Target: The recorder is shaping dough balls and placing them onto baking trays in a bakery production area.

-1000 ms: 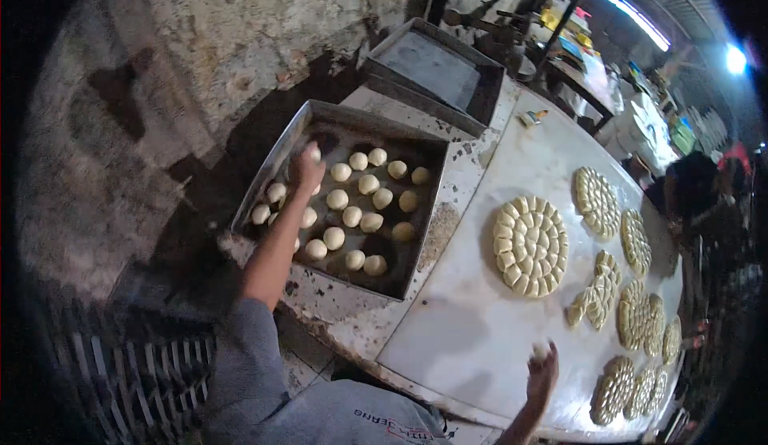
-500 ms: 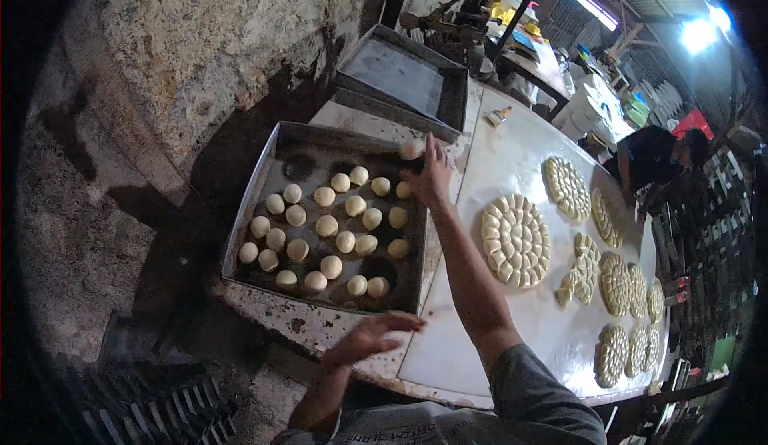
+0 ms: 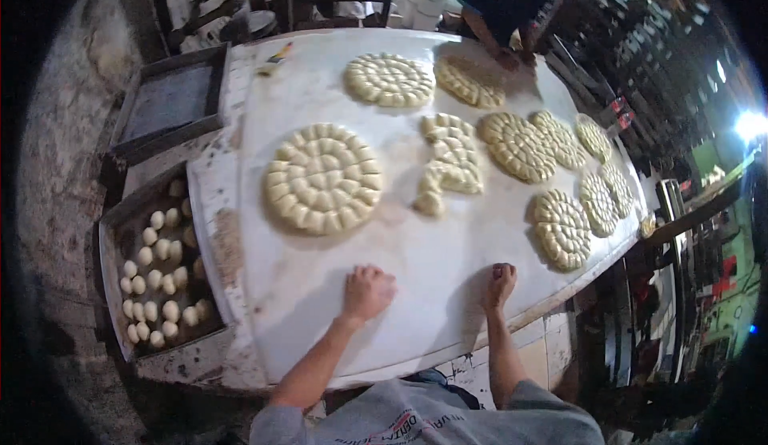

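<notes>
Grey shirt [image 3: 352, 419] w/ print, 6 o'clk. Tray [image 3: 125, 237], 8 o'clk: dough balls [image 3: 163, 249]. L hand [image 3: 368, 293] curled, grip can't tell; R hand [image 3: 500, 285] clenched.

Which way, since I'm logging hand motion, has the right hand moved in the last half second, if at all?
Yes: judged against the dough-ball tray, the right hand has moved rightward and nearer, now over the table.
</notes>
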A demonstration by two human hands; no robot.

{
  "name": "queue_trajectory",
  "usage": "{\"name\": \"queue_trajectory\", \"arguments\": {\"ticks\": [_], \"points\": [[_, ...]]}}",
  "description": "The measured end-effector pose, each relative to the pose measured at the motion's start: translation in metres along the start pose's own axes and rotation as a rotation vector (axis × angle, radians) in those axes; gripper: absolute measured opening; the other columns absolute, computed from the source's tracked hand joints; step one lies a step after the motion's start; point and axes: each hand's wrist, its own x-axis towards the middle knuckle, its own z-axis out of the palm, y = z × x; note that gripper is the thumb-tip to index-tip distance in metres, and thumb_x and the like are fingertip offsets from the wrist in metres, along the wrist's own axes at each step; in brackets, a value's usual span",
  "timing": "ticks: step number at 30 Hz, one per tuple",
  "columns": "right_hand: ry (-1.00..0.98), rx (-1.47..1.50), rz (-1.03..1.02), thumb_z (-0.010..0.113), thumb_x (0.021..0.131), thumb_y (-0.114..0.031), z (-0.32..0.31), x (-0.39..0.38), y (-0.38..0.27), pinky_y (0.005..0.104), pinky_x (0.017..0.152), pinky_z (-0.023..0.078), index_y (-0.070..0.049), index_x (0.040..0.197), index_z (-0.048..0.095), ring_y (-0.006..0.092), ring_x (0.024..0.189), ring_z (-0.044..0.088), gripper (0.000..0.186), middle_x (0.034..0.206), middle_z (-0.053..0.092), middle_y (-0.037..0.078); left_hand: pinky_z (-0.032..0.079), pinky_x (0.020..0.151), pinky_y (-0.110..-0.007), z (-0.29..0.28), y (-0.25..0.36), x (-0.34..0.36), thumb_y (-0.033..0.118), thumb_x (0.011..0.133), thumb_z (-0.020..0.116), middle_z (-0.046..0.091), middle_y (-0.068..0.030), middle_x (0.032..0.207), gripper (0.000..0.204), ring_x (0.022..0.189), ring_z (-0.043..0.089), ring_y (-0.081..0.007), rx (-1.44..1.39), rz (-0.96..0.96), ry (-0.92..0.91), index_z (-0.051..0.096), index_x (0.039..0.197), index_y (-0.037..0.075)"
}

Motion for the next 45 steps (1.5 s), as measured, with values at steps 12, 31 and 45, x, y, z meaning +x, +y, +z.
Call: {"name": "queue_trajectory", "arguments": {"ticks": [12,31,45], "points": [[-0.251,-0.823,-0.433,0.062,0.070,-0.013,0.026,-0.010,-0.046,0.0379,0.079,0.039,-0.010,0.081,0.062,0.0254,0.089,0.051,0.011,0.091,0.057,0.005,0.043,0.076,-0.036,0.087,0.034,0.221,0.028,0.068,0.075,0.056,-0.0111,0.091,0.042,0.083,0.053,-0.0241,-0.511,-0.630,0.657,0.050,0.089,0.002],[-1.097,-0.716,-0.742,0.049,0.086,-0.026,0.200,-0.088,-0.033,0.0472,0.098,0.026,-0.021,0.112,0.059,0.0308,0.121,0.036,0.028,0.129,0.048,0.000,0.047,0.070,-0.029,0.042,0.010,-0.128,0.011,0.080,0.067,0.056,-0.0106,0.090,0.038,0.081,0.056,-0.0165,-0.851,-0.518,0.595,0.041,0.106,0.001],[-0.827,-0.691,-0.128,0.063,0.079,-0.034,-0.026,-0.027,-0.044,0.0430,0.076,0.041,-0.004,0.094,0.055,0.0314,0.082,0.050,0.035,0.085,0.052,0.013,0.043,0.083,-0.041,0.000,-0.002,-0.155,0.026,0.071,0.075,0.053,-0.0128,0.098,0.040,0.095,0.052,-0.0293,-0.288,-0.048,0.333,0.052,0.094,0.003]]}}
